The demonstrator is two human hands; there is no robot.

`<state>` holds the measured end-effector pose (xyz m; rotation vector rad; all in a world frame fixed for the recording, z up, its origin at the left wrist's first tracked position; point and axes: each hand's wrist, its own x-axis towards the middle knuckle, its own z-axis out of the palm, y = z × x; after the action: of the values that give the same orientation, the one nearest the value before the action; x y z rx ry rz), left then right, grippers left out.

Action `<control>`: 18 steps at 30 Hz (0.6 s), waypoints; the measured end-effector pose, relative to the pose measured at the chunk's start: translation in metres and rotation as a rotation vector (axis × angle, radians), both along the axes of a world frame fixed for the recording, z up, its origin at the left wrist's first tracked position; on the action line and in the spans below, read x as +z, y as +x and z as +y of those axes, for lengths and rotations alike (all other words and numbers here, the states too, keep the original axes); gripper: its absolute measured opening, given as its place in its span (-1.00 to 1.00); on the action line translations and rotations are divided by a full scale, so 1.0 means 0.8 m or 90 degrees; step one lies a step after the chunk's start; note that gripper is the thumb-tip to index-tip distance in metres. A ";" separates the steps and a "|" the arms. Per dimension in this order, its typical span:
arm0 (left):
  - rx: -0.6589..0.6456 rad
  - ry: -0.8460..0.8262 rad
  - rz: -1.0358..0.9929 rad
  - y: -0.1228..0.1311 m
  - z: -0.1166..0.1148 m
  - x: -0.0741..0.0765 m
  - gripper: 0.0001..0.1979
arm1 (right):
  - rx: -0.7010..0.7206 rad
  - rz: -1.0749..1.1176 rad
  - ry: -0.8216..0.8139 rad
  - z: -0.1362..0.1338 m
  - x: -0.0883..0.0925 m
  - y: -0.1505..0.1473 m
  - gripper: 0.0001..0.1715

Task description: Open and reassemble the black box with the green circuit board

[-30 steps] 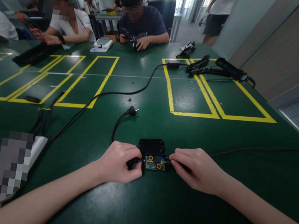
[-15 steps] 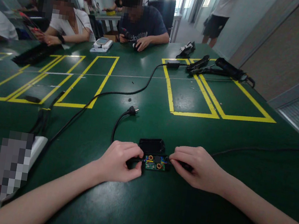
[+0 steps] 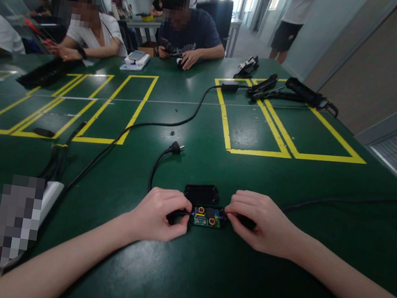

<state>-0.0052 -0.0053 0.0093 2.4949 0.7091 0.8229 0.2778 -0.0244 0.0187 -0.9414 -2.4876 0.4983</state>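
A small circuit board (image 3: 206,218) with two copper-wound coils sits in a black plastic case on the green table. At its left end, my left hand (image 3: 164,215) pinches the black power cable, which curves away behind the hand to a two-pin plug (image 3: 175,147). My right hand (image 3: 256,222) has its thumb and fingertips closed at the board's right end, around the black cable that leaves there. Coloured wires show at both ends of the board. Just behind it lies the black case cover (image 3: 201,193), its hollow side up. My fingers partly hide both cable ends.
A long black cord (image 3: 157,124) with an inline box (image 3: 229,87) crosses the table. Yellow tape rectangles (image 3: 257,153) mark its top. Black tools (image 3: 306,92) lie at the far right. A white-edged object (image 3: 49,201), mostly blurred out, stands at left. Co-workers (image 3: 191,31) sit opposite.
Both hands stay at the two ends of the board, almost unmoved. The board and case have shifted very slightly to the right.
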 end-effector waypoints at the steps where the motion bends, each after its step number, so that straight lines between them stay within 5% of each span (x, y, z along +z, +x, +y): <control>1: -0.003 -0.002 0.002 0.000 0.000 0.000 -0.92 | 0.001 0.001 0.000 0.000 0.000 0.000 -0.75; 11: -0.015 -0.033 0.021 0.000 0.002 0.002 -0.92 | -0.008 -0.009 -0.008 0.001 -0.007 0.002 -0.79; 18: -0.060 0.078 0.125 0.002 0.003 0.012 -0.81 | -0.013 -0.016 0.024 0.003 -0.013 0.001 -0.80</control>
<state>-0.0038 -0.0029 0.0189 2.7240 0.6158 0.6112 0.2783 -0.0219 0.0086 -0.9634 -2.4986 0.4341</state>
